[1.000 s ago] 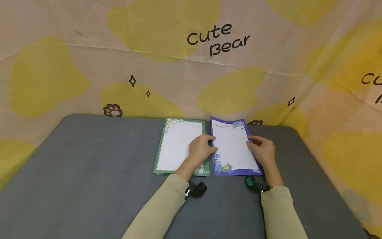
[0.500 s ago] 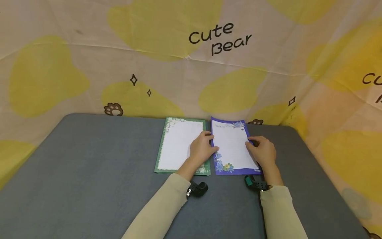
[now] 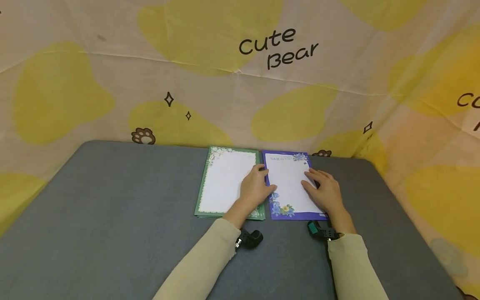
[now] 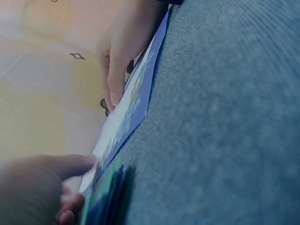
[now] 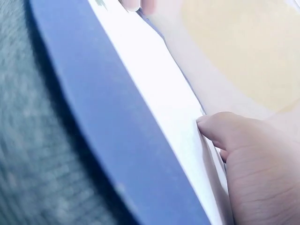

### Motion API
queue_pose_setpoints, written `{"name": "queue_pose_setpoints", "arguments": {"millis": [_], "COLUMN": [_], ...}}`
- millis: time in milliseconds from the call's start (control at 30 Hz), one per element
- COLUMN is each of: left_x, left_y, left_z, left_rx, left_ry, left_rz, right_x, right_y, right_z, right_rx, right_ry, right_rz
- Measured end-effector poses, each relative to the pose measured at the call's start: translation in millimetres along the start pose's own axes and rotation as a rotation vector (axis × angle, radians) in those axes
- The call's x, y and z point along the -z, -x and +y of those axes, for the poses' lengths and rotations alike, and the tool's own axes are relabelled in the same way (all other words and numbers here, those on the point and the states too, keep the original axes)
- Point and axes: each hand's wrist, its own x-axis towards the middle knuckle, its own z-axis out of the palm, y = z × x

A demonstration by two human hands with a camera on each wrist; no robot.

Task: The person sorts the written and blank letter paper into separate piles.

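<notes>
A sheet of stationery paper [image 3: 289, 183] with a purple border and blue flowers lies on the grey table. My left hand [image 3: 256, 187] pinches its left edge; in the left wrist view the thumb [image 4: 77, 164] is on top and the fingers are partly hidden. My right hand [image 3: 325, 192] rests over the sheet's right edge, fingers and thumb spread apart with tips on the white part. Directly left of it lies a stack of green-bordered sheets [image 3: 225, 179], partly under my left hand and forearm.
The grey table [image 3: 112, 216] extends left and toward me. Behind it hangs a cream and yellow patterned cloth [image 3: 210, 83], which continues along the right side. Black wrist cameras [image 3: 252, 239] sit on both wrists.
The purple sheet's upper edge has settled flatter and shifted slightly left. My right hand has moved from pinching the right edge to resting further in on the sheet. The left hand has barely moved.
</notes>
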Motion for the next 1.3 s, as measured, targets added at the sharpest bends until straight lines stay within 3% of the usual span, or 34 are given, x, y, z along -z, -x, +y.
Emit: {"name": "queue_pose_setpoints", "arguments": {"millis": [167, 333, 467, 767, 967, 1133, 1300], "left_x": [9.0, 30.9, 51.2, 91.5, 119.5, 131.9, 135.6], "left_y": [-0.3, 8.3, 14.8, 24.3, 31.1, 34.2, 34.6], "left_z": [3.6, 8.4, 1.8, -52.6, -93.9, -121.7, -133.8], "left_rx": [-0.077, -0.167, -0.185, -0.140, -0.128, -0.110, -0.115], "left_ry": [0.095, 0.039, 0.023, 0.014, 0.124, 0.147, 0.139], "left_rz": [0.033, -0.029, -0.071, -0.021, 0.008, 0.015, 0.008], "right_x": [-2, -3, -1, -2, -1, -2, -4], "right_y": [-2.1, -2.6, -1.9, 0.6, 2.2, 1.8, 0.7], "right_z": [-1, -1, 2, 5, 5, 4, 1], "right_rx": [0.008, 0.024, 0.034, 0.026, 0.025, 0.034, 0.037], "right_ry": [0.005, 0.015, 0.012, -0.002, -0.009, -0.011, -0.008], "right_rz": [0.021, 0.037, 0.054, 0.049, 0.062, 0.060, 0.060]}}
